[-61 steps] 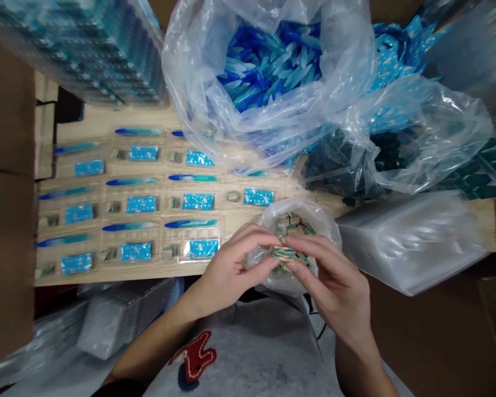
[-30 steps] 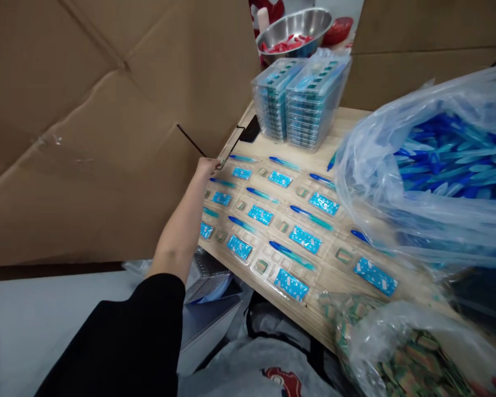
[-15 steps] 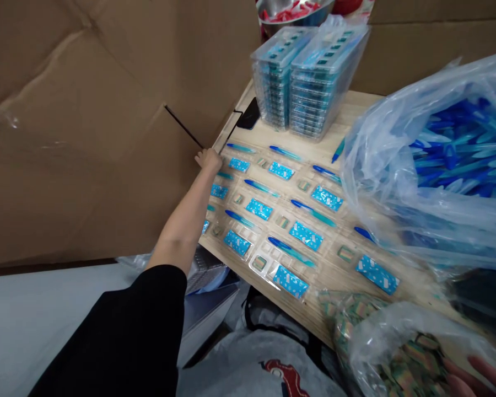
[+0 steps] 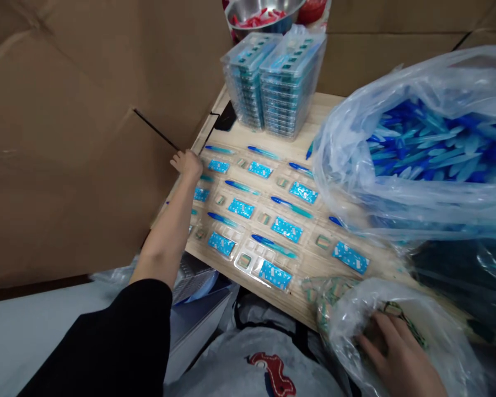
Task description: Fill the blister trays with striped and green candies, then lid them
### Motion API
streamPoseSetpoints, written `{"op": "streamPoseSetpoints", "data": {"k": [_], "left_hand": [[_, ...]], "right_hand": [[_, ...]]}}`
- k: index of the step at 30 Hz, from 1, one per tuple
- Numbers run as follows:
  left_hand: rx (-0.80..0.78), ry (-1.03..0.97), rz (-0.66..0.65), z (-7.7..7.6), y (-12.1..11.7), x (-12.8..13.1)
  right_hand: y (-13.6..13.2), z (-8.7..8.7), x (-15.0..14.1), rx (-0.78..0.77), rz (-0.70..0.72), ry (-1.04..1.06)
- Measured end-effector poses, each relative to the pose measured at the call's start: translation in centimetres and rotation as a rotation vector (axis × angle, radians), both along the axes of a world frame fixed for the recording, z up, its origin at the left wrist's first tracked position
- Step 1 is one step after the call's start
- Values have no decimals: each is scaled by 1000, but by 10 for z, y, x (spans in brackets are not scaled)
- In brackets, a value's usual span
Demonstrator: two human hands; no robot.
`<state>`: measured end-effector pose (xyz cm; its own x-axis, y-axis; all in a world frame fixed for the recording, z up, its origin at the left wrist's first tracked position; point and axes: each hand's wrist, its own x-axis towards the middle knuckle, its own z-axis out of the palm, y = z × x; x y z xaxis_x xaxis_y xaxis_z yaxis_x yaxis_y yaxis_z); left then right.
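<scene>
Two hands work well apart. Your right hand [image 4: 397, 358] is at the clear plastic bag [image 4: 430, 325] of small striped pieces [image 4: 326, 298] by the near desk edge, its fingers [image 4: 380, 336] spread, grip unclear. Your left hand [image 4: 186, 164], fingers [image 4: 176, 161] bunched together, reaches the far end of the plastic trays [image 4: 243, 262] on the desk [image 4: 314, 105], the bag lying far from it.
</scene>
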<state>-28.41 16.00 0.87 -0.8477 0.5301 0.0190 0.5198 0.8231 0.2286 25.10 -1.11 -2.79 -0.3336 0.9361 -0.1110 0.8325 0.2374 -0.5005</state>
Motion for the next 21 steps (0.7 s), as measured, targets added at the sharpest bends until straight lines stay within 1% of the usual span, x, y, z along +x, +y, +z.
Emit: {"op": "streamPoseSetpoints", "data": {"k": [2,5,7,9,12,15,16,17,18,19,20,21], "left_hand": [[66,-26,-53,5,-9,14],[171,-119,-185,11,-27,41],[243,-206,-289,14,-40,64],[309,-309,-397,17,-56,94],[388,-499,-600,27,-84,157],[413,-727,-884,42,-118,236],[413,-832,-1021,45,-129,262],[417,-1023,-1202,47,-139,287],[390,-1153,-1323,47,-147,311],[373,-1254,-1385,45,-154,331],[364,-1364,-1372,43,-158,348],[345,-1496,-1267,41,-160,362]], "right_hand": [[4,1,-6,-3,28,-24],[4,6,-16,1,16,-62],[2,11,-21,30,19,-78],[0,19,-22,89,22,-68],[-4,33,-16,179,34,-11],[-10,43,-6,270,21,42],[-13,44,-3,297,-5,67],[-16,44,-2,318,-41,106],[-19,43,-1,320,-90,156],[-23,40,-3,298,-145,218],[-26,37,-5,258,-196,293],[-30,33,-9,212,-239,369]]}}
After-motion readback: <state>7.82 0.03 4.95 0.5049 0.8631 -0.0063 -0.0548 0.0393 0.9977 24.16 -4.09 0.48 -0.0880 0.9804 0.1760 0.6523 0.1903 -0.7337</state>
